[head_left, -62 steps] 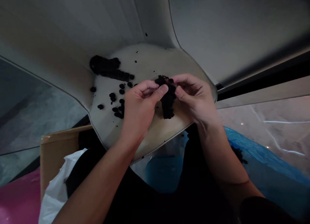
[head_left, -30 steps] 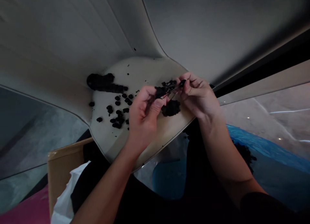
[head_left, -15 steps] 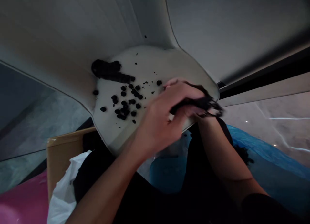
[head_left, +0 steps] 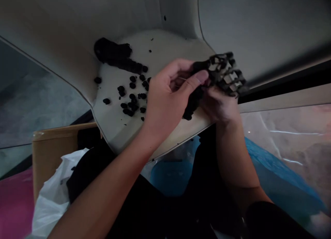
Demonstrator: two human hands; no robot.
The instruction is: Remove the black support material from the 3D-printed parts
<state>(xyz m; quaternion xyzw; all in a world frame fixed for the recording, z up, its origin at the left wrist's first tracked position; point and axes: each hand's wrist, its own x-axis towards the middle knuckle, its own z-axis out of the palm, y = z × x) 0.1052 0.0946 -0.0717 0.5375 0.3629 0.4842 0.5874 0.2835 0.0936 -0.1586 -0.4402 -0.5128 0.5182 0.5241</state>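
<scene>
I'm clenching a black knotted strip (head_left: 222,72) at two o'clock, pinched between my left hand (head_left: 168,91) and right hand (head_left: 219,106). Loose black pellets (head_left: 131,97) and a long black clump (head_left: 111,52) lie at ten o'clock on a cream curved shell (head_left: 170,48), with a cardboard box (head_left: 51,146) at eight o'clock.

I'm in black clothing (head_left: 165,211); my right sleeve (head_left: 274,221) ends near the elbow, leaving my forearms (head_left: 111,194) and hands (head_left: 168,97) bare.
</scene>
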